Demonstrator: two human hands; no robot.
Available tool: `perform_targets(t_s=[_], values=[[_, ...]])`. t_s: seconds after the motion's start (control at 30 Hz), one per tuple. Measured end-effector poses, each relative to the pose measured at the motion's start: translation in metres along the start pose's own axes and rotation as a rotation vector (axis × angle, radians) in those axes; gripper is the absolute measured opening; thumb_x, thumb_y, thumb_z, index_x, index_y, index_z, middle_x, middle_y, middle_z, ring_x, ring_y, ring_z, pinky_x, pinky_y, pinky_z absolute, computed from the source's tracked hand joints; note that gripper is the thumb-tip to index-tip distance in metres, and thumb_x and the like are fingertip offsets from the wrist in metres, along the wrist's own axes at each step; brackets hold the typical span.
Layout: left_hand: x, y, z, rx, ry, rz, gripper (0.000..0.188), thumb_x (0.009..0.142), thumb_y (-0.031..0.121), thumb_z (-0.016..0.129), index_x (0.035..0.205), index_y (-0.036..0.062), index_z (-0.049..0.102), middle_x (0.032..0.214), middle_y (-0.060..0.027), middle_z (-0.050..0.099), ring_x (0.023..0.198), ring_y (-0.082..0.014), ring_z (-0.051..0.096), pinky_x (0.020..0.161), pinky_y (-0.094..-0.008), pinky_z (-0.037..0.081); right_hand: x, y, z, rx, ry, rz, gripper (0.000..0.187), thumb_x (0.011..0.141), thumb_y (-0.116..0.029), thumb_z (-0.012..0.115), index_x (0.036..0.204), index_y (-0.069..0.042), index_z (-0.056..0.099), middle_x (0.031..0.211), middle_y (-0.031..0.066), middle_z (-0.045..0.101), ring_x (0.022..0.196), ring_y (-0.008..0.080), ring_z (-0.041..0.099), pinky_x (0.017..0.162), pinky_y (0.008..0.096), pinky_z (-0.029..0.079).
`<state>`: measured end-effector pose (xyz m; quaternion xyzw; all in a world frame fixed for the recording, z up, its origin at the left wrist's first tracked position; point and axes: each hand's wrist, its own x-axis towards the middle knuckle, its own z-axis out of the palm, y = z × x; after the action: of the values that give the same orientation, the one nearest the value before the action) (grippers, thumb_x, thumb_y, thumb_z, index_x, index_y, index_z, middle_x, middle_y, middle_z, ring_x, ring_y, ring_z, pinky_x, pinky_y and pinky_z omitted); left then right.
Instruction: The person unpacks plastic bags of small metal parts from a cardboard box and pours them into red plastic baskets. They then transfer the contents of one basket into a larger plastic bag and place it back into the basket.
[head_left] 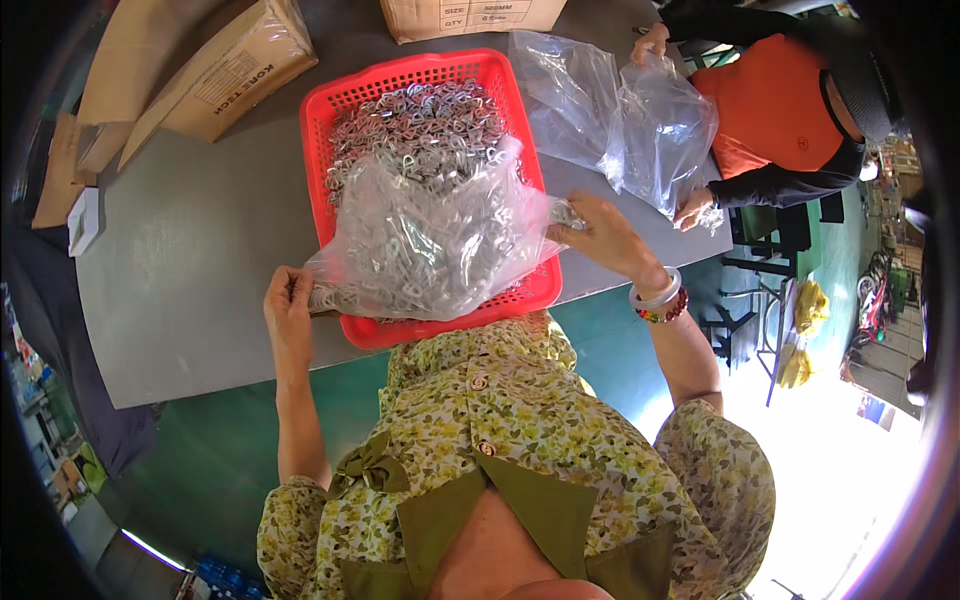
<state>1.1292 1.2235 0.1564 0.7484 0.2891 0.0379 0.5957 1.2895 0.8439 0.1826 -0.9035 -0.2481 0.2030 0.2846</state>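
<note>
A transparent plastic bag (430,235) is stretched across the near half of a red plastic basket (553,285). My left hand (290,312) pinches the bag's left corner, just outside the basket's near left side. At the opposite corner my right hand (606,236) is closed on the gathered plastic, beside the basket's right rim. Many small silvery looped metal pieces (420,120) fill the far part of the basket. More of them show through the bag; whether they lie inside it or beneath it, I cannot tell.
The basket stands on a grey table (200,270), overhanging its near edge. Cardboard boxes (235,80) stand at the far left, another box (470,15) at the back. To the right, a co-worker in orange and black (775,105) handles a large transparent bag (660,130).
</note>
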Motion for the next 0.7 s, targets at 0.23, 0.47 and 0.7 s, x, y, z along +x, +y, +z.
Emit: perform_targets(t_s=[0.23, 0.47, 0.7], values=[[0.042, 0.013, 0.001, -0.148, 0.032, -0.096, 0.020, 0.096, 0.018, 0.053, 0.085, 0.0018, 0.056, 0.074, -0.0021, 0.055, 0.062, -0.0109, 0.056, 0.051, -0.0280, 0.052, 0.002, 0.009, 0.001, 0.719, -0.235, 0.240, 0.026, 0.089, -0.021, 0.064, 0.090, 0.005, 0.060, 0.067, 0.0106, 0.063, 0.056, 0.0177, 0.062, 0.058, 0.0334, 0.051], [0.064, 0.037, -0.026, -0.191, 0.100, -0.049, 0.021, 0.094, 0.022, 0.057, 0.085, 0.0035, 0.058, 0.072, -0.0028, 0.059, 0.057, -0.0096, 0.054, 0.044, -0.0252, 0.042, -0.012, -0.056, -0.048, 0.226, -0.317, 0.219, 0.020, 0.090, -0.016, 0.062, 0.091, 0.003, 0.059, 0.055, 0.0065, 0.058, 0.047, 0.0136, 0.059, 0.046, 0.0284, 0.047], [0.052, 0.026, -0.033, -0.111, -0.149, -0.263, 0.026, 0.091, 0.027, 0.064, 0.092, 0.0008, 0.060, 0.078, -0.0032, 0.060, 0.063, -0.0079, 0.054, 0.051, -0.0238, 0.044, -0.042, -0.038, -0.008, 0.407, -0.476, 0.349, 0.018, 0.086, -0.017, 0.065, 0.087, 0.001, 0.061, 0.055, 0.0071, 0.058, 0.044, 0.0153, 0.058, 0.045, 0.0301, 0.046]])
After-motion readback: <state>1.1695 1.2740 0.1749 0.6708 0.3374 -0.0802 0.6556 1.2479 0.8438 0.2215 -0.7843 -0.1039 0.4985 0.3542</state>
